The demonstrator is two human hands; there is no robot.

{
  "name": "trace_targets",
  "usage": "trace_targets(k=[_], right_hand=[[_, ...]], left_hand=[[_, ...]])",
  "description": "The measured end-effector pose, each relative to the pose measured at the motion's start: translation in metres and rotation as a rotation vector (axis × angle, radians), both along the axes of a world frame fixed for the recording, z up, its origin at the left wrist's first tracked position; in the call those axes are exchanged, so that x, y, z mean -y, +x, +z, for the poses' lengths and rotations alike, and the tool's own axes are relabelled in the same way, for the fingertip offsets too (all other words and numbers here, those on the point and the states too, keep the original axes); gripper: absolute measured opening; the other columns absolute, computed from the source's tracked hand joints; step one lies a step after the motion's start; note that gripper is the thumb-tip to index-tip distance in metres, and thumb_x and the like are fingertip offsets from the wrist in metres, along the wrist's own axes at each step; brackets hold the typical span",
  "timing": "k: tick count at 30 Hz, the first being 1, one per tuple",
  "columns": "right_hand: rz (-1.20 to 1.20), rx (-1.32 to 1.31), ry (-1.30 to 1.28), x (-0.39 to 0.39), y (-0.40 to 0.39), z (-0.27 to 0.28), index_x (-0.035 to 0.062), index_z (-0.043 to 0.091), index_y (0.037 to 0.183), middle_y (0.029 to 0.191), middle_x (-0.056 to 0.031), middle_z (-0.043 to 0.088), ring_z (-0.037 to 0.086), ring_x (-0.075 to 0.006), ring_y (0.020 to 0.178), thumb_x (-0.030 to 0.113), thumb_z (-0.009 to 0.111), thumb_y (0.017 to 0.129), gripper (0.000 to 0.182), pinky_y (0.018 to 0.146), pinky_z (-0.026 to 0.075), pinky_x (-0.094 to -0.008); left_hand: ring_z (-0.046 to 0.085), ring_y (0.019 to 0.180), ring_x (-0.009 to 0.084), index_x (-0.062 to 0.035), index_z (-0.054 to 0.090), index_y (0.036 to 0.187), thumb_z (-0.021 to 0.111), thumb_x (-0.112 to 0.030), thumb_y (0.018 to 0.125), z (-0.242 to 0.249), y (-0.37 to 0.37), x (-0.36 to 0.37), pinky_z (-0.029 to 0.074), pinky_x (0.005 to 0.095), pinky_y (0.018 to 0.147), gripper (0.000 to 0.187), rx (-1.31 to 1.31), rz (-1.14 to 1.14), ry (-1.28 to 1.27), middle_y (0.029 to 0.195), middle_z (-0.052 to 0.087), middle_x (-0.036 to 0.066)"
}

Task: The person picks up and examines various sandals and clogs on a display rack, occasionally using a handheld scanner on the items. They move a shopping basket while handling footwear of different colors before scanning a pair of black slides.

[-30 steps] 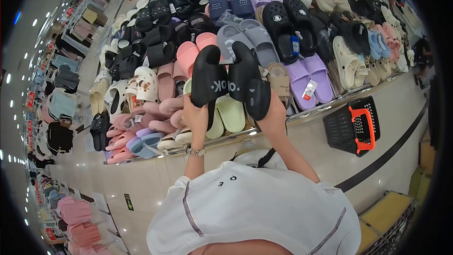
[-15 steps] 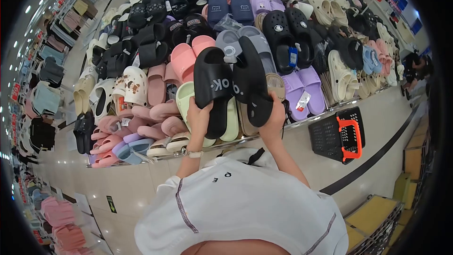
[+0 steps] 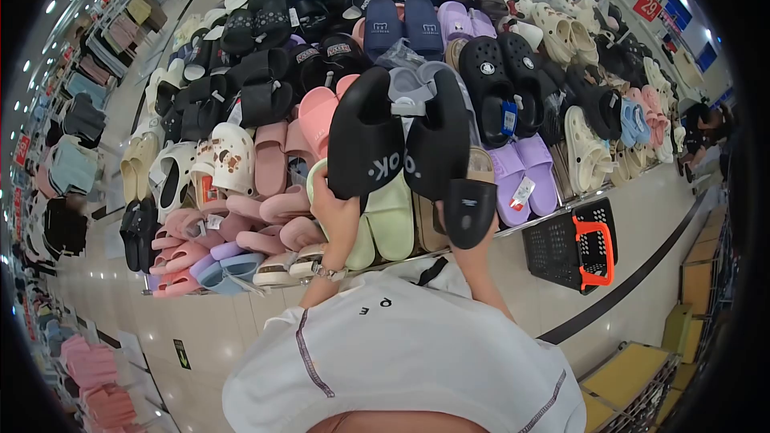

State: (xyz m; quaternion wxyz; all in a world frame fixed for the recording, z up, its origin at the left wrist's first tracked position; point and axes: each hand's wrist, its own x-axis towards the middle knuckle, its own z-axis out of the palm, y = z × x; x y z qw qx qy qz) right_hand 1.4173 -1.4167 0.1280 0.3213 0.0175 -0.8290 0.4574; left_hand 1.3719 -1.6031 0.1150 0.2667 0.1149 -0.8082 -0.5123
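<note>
A pair of black slide sandals (image 3: 367,138) with white "OK." lettering is held up over the display, joined near the top by a small pale tie (image 3: 407,107). My left hand (image 3: 337,212) is closed on the lower side of the left slide. On the right, my right hand (image 3: 472,255) grips the other slide (image 3: 437,144) by its lower end, which is tilted toward me; its fingers are partly hidden behind the sole. Pale green slides (image 3: 391,228) lie just beneath. Pink slides (image 3: 321,116) and grey slides (image 3: 437,76) sit behind the held pair.
Rows of clogs and slides cover the display, with purple slides (image 3: 521,176) to the right and a white clog (image 3: 233,156) to the left. A black shopping basket (image 3: 553,252) with an orange handle stands on the floor at right. Clothing racks line the left side.
Both hands have turned the black slides, bringing their straps lower and the right slide's end down toward me. The slides now look larger and more upright. My grip stays on both.
</note>
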Motion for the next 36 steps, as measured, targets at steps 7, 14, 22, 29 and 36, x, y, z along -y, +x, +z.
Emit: trace_targets(k=[7, 14, 22, 29, 36], right_hand=[[-0.031, 0.179, -0.304, -0.028, -0.001, 0.033, -0.0004, 0.054, 0.098, 0.092, -0.0069, 0.059, 0.056, -0.016, 0.082, 0.016, 0.078, 0.062, 0.046, 0.074, 0.044, -0.0279], [0.163, 0.414, -0.471, -0.049, -0.011, 0.025, -0.0001, 0.051, 0.108, 0.102, -0.0066, 0.055, 0.051, -0.0154, 0.09, 0.009, 0.08, 0.057, 0.06, 0.079, 0.042, -0.028], [0.265, 0.417, -0.404, -0.038, -0.004, 0.03, 0.0003, 0.047, 0.114, 0.107, -0.0058, 0.053, 0.05, -0.0151, 0.096, 0.008, 0.081, 0.053, 0.07, 0.084, 0.041, -0.0284], [0.224, 0.425, -0.351, -0.048, -0.003, 0.004, -0.001, 0.048, 0.112, 0.106, -0.0076, 0.054, 0.051, -0.0167, 0.096, 0.005, 0.078, 0.054, 0.065, 0.084, 0.041, -0.0285], [0.214, 0.451, -0.393, -0.055, 0.003, 0.001, -0.0007, 0.046, 0.113, 0.109, -0.0092, 0.052, 0.05, -0.0191, 0.099, 0.002, 0.073, 0.056, 0.063, 0.087, 0.039, -0.0307]], left_hand=[[0.057, 0.082, 0.02, -0.0002, 0.047, 0.105, 0.062, 0.0, 0.061, -0.004, -0.004, 0.023, 0.044, 0.0293, 0.074, 0.046, -0.125, -0.27, 0.056, 0.09, 0.057, 0.013], [0.053, 0.091, 0.0149, 0.0009, 0.045, 0.113, 0.055, 0.005, 0.062, -0.013, 0.006, 0.018, 0.041, 0.0252, 0.082, 0.052, 0.099, -0.444, 0.827, 0.099, 0.056, 0.005], [0.054, 0.088, 0.0159, 0.0008, 0.048, 0.108, 0.052, 0.004, 0.066, -0.011, 0.002, 0.029, 0.042, 0.0259, 0.08, 0.043, 0.278, -0.48, 0.96, 0.096, 0.057, 0.007], [0.055, 0.086, 0.0153, 0.0005, 0.05, 0.106, 0.055, 0.001, 0.071, -0.015, 0.006, 0.028, 0.043, 0.025, 0.078, 0.035, 0.295, -0.519, 1.006, 0.096, 0.057, 0.007], [0.057, 0.084, 0.0159, 0.0013, 0.05, 0.106, 0.06, -0.008, 0.076, -0.013, -0.006, 0.04, 0.045, 0.0254, 0.075, 0.034, 0.5, -0.604, 0.975, 0.095, 0.058, 0.009]])
